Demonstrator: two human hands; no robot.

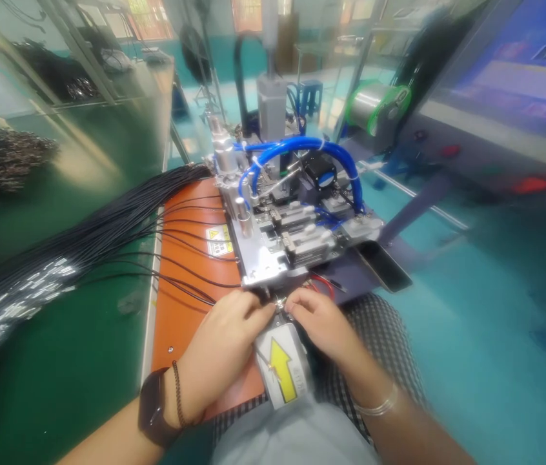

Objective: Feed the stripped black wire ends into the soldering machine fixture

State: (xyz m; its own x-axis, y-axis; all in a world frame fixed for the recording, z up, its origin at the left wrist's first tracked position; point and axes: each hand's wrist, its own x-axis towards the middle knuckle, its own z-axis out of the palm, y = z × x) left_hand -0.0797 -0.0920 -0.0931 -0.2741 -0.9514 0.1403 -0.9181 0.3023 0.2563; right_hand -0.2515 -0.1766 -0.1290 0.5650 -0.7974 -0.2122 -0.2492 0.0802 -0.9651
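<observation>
My left hand and my right hand meet at the front edge of a metal pneumatic wire-processing fixture. Their fingertips pinch a small metal part, which is partly hidden by my fingers. Black wires fan out from a thick bundle across an orange mat towards the fixture. Blue air tubes arch over the fixture. Below my hands hangs a white card with a yellow arrow.
A green workbench holds more black wire bundles at the left. A smartphone lies at the fixture's front right, near red wires. A spool with green rims and a large machine with a screen stand to the right, above a teal floor.
</observation>
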